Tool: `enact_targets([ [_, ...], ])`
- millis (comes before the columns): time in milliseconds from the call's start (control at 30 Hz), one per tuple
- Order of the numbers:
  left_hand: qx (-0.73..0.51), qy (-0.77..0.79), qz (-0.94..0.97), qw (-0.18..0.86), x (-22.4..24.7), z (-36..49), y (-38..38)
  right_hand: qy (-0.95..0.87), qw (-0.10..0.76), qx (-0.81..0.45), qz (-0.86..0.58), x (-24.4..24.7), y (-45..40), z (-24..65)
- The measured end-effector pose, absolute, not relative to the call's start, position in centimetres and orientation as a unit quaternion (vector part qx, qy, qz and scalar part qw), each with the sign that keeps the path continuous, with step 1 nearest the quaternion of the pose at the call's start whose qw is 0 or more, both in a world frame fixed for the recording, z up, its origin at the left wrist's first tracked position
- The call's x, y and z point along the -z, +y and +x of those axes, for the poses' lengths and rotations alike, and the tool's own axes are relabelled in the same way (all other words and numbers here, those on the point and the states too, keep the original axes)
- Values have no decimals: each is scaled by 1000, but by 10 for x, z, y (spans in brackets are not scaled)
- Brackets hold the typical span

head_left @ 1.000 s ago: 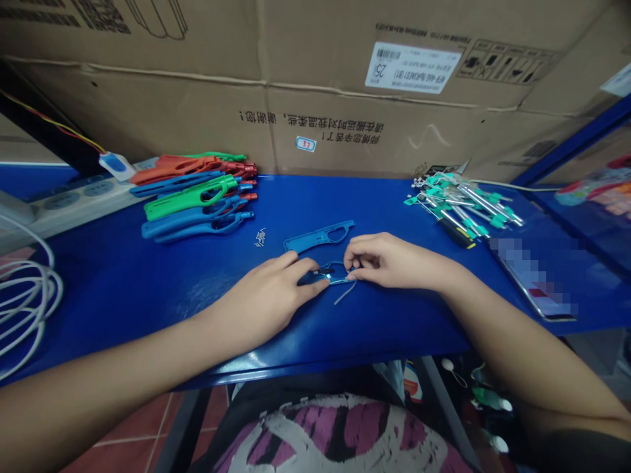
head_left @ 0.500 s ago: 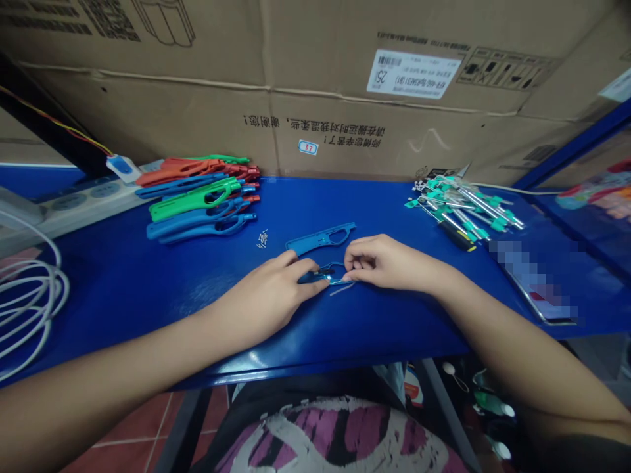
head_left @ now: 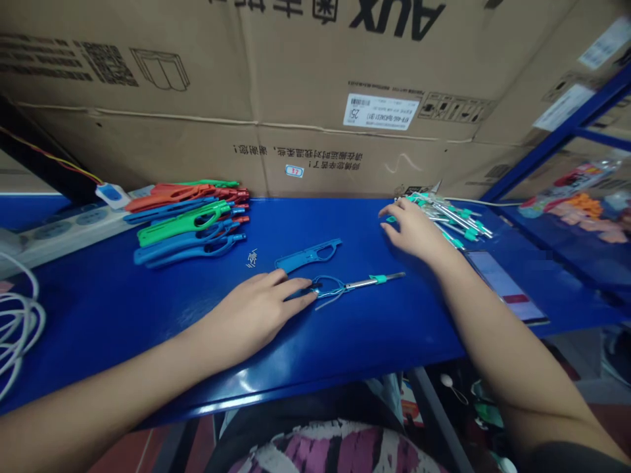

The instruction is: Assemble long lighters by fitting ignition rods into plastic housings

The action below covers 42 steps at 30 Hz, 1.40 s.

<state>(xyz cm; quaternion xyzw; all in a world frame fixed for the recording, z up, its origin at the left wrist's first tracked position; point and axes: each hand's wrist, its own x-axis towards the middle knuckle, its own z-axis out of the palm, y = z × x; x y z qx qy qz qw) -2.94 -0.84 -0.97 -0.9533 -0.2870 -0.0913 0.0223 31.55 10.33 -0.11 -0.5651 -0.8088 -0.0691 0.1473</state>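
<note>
My left hand point(head_left: 261, 309) grips the rear of a blue lighter shell point(head_left: 329, 284) lying on the blue table, its fingers covering part of it. From that shell's front a metal rod with a green clip point(head_left: 365, 284) points right. Just behind lies a second blue shell half point(head_left: 310, 254). Fingers apart, my right hand point(head_left: 411, 230) is at the left edge of a pile of metal rods with green clips point(head_left: 461, 220); whether it touches one is unclear. Small screws point(head_left: 252, 258) are scattered behind my left hand.
Blue, green, orange and red shells point(head_left: 190, 226) are stacked at the back left, beside a power strip point(head_left: 69, 226). A white coiled cable point(head_left: 22, 315) is at far left. A phone point(head_left: 507, 289) lies right of my right forearm. A cardboard box point(head_left: 296, 85) stands behind.
My right hand has left the blue shell and moved right and back to the rod pile, opening its fingers. The rod on the shell is now uncovered. The view has shifted.
</note>
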Motion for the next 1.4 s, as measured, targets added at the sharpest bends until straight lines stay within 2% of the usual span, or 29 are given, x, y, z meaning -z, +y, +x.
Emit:
enact_targets([
  [233, 97, -271, -957, 25, 6, -31, -7, -684, 155, 89, -707, 17, 133, 360],
  [467, 88, -266, -960, 9, 1, -31, -7, -628, 172, 77, -755, 18, 141, 381],
  [1067, 123, -262, -957, 30, 9, -32, -4, -621, 253, 106, -734, 47, 162, 392],
  [1400, 123, -266, -956, 33, 11, -32, -4, -639, 270, 87, -715, 49, 167, 394],
])
